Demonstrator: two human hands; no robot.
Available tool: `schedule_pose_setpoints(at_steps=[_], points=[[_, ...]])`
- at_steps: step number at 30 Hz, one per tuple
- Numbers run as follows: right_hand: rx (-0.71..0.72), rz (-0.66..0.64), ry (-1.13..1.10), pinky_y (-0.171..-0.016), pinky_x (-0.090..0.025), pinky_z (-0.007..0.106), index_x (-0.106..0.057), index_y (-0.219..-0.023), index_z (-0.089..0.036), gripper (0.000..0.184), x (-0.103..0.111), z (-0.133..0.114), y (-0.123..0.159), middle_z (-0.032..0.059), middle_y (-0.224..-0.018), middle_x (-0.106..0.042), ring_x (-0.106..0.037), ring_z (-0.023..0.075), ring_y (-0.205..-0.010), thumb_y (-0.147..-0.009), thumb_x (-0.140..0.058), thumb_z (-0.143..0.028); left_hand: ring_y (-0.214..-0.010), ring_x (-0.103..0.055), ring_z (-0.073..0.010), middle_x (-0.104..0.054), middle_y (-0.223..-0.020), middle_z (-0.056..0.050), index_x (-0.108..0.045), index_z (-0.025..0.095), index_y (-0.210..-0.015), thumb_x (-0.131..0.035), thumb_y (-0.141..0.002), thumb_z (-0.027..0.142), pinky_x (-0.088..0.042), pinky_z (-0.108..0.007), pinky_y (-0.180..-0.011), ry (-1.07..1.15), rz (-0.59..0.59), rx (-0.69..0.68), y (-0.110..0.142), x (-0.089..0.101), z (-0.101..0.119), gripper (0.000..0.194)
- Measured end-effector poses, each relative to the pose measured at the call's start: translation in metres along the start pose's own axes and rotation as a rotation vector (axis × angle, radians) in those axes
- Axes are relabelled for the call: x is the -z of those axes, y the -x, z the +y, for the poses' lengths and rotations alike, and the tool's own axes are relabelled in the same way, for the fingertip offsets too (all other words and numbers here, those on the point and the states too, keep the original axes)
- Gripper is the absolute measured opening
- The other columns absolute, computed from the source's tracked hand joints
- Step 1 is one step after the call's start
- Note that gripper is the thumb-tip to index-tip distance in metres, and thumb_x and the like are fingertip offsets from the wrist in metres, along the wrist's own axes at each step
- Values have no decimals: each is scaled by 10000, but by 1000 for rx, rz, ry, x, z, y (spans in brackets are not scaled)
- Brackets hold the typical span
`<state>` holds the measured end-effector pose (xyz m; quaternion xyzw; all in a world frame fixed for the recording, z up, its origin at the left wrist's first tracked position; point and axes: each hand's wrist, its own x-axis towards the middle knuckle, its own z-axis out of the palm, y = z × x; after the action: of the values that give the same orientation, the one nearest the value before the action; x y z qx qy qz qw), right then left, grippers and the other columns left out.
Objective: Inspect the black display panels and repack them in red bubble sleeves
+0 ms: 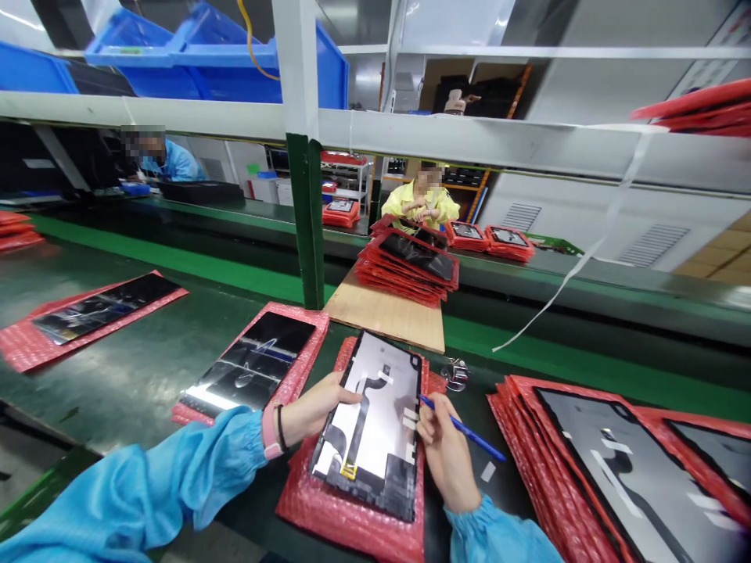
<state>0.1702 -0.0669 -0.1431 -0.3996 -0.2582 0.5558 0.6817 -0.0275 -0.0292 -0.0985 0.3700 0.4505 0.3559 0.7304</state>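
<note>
Green bench (129, 391), bare between left and centre screens

Blue is shown by the pen (469, 434), right of the grey-and-white panel (379, 418); bubble-patterned red wrap (328, 508) is seen beneath it.

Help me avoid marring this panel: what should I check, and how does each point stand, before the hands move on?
1. Panel resting on red bubble wrap: ok, wrap shows around its lower end.
2. Left hand on the panel: ok, at its left edge, thumb over the face.
3. Blue pen-like tool held: ok, in the right hand.
4. Tool tip off the panel's surface: cannot tell, it is at the right edge but contact is unclear.
5. Pale tabs along that edge lying flat: cannot tell, too small.
6. Bench beside the right hand free of scraps: not ok, a small pale strip lies there.
</note>
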Motion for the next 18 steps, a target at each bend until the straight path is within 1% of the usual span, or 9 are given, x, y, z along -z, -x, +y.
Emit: schedule_pose_setpoints(at_steps=[2, 4, 6, 8, 11, 13, 15, 17, 18], points=[[53, 26, 11, -415, -369, 149, -623, -851, -183, 407, 3, -12, -3, -25, -637, -605, -478, 59, -488, -682, -752, -530, -600, -644, -175, -709, -742, -79, -665, 98, -843, -778, -514, 186, -498, -274, -619, 18, 24, -66, 3, -3, 4, 358], [115, 58, 35, -476, -440, 166, -621, -1018, -195, 490, 7, -28, -5, 28, -793, -709, -586, 89, -585, -729, -687, -586, -623, -643, -171, -714, -779, -80, -662, 100, -903, -800, -551, 240, -496, -269, -625, 37, 52, -140, 6, -7, 12, 403], [172, 85, 68, -534, -487, 186, -580, -1139, -220, 520, 8, -45, -7, 44, -843, -745, -646, 112, -638, -773, -646, -584, -624, -633, -160, -716, -804, -73, -650, 107, -962, -805, -589, 286, -493, -263, -618, 55, 81, -202, 7, -12, 22, 442], [214, 96, 95, -585, -520, 209, -577, -1154, -224, 480, 5, -62, -6, 45, -810, -756, -681, 133, -655, -795, -656, -532, -652, -636, -162, -717, -844, -66, -637, 122, -1014, -788, -640, 325, -501, -269, -637, 59, 98, -296, 7, -17, 32, 452], [252, 74, 104, -727, -557, 277, -631, -1065, -211, 378, -10, -86, -2, 72, -896, -762, -718, 181, -803, -782, -704, -451, -696, -653, -180, -716, -830, -56, -654, 134, -1016, -682, -775, 366, -515, -283, -668, -117, 131, -614, 7, -24, 45, 335], [182, -33, 83, -836, -547, 360, -645, -1085, -225, 406, -24, -100, 1, 98, -1063, -734, -695, 232, -970, -767, -712, -468, -730, -672, -197, -724, -819, -63, -687, 140, -1003, -636, -820, 330, -525, -292, -708, -303, 143, -828, 6, -28, 50, 269], [47, -199, 53, -871, -531, 445, -654, -1117, -257, 522, -36, -112, 3, 101, -1170, -693, -658, 278, -1060, -716, -702, -588, -882, -689, -229, -737, -939, -88, -703, 157, -1061, -616, -826, 229, -525, -317, -835, -536, 45, -997, 6, -30, 55, 260], [-29, -303, 47, -843, -536, 488, -702, -1028, -279, 609, -45, -120, 5, 87, -1119, -712, -653, 301, -1056, -628, -655, -736, -1112, -626, -245, -691, -1149, -95, -678, 197, -1151, -552, -838, 119, -464, -350, -995, -815, -134, -1170, 4, -32, 61, 347], [-23, -310, 59, -823, -541, 494, -726, -943, -280, 622, -47, -123, 5, 81, -1046, -735, -655, 307, -1042, -585, -638, -781, -1205, -566, -243, -648, -1231, -89, -661, 217, -1180, -508, -849, 83, -423, -365, -1049, -945, -213, -1243, 3, -33, 65, 388]])
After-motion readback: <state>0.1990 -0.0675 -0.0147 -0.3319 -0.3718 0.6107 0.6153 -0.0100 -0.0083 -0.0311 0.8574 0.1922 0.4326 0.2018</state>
